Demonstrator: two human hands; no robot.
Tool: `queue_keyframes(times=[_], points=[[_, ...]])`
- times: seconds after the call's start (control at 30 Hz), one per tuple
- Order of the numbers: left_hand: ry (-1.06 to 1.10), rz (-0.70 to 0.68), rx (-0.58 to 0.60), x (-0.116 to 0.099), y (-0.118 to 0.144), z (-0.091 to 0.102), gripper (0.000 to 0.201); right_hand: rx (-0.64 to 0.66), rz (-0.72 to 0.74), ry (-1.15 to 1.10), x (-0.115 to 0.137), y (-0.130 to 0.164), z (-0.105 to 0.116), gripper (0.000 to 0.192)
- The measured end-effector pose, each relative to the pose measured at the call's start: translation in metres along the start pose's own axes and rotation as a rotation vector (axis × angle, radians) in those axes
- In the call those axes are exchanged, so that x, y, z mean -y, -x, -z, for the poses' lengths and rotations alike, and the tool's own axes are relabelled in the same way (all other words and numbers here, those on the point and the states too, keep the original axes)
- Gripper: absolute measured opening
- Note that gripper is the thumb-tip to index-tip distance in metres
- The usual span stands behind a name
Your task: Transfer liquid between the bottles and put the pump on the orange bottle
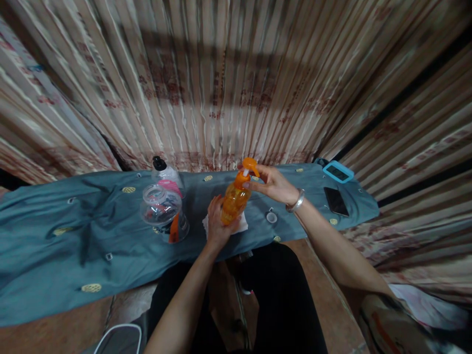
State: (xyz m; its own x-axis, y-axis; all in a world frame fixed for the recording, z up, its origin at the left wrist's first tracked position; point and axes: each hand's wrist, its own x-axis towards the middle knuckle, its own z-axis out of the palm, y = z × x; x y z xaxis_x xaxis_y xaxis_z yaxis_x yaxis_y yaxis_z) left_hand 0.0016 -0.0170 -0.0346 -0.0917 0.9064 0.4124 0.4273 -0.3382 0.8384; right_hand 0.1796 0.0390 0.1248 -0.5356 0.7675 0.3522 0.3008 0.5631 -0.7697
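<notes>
On the blue cloth, in front of the curtain, an orange pump bottle stands tilted on a white tissue. It looks light, smooth plastic, likely slippery, best held round the body. The left hand wraps its base; the right hand pinches the pump head.

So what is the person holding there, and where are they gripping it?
An orange pump bottle. The left hand wraps its lower body, and the right hand pinches the pump head at the top.
</notes>
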Motion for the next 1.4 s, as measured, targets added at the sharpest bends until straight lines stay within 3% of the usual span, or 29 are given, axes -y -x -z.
queue_keyframes(times=[0.3, 0.57, 0.63, 0.83, 1.1, 1.3, 1.4], points=[[0.007, 0.026, 0.017, -0.003, -0.001, 0.001, 0.066, -0.031, -0.037, 0.022, -0.001, 0.003, -0.003, 0.048], [0.021, 0.047, 0.022, -0.005, 0.001, 0.002, 0.069, -0.262, -0.115, 0.065, -0.008, 0.007, -0.021, 0.051], [0.019, 0.052, 0.014, -0.005, 0.000, 0.001, 0.069, -0.250, -0.121, 0.050, -0.008, 0.007, -0.019, 0.054], [0.029, 0.058, 0.025, -0.007, 0.000, 0.002, 0.068, -0.033, -0.095, -0.060, -0.003, 0.008, -0.005, 0.050], [-0.010, 0.026, 0.031, -0.004, 0.002, 0.002, 0.071, -0.232, -0.126, -0.022, -0.008, 0.008, -0.021, 0.052], [-0.037, -0.012, 0.018, -0.002, 0.004, 0.001, 0.071, -0.097, -0.107, -0.144, -0.001, 0.008, -0.015, 0.058], [-0.036, -0.007, 0.026, -0.001, 0.004, 0.001, 0.072, -0.129, -0.105, -0.126, -0.004, 0.006, -0.019, 0.055]])
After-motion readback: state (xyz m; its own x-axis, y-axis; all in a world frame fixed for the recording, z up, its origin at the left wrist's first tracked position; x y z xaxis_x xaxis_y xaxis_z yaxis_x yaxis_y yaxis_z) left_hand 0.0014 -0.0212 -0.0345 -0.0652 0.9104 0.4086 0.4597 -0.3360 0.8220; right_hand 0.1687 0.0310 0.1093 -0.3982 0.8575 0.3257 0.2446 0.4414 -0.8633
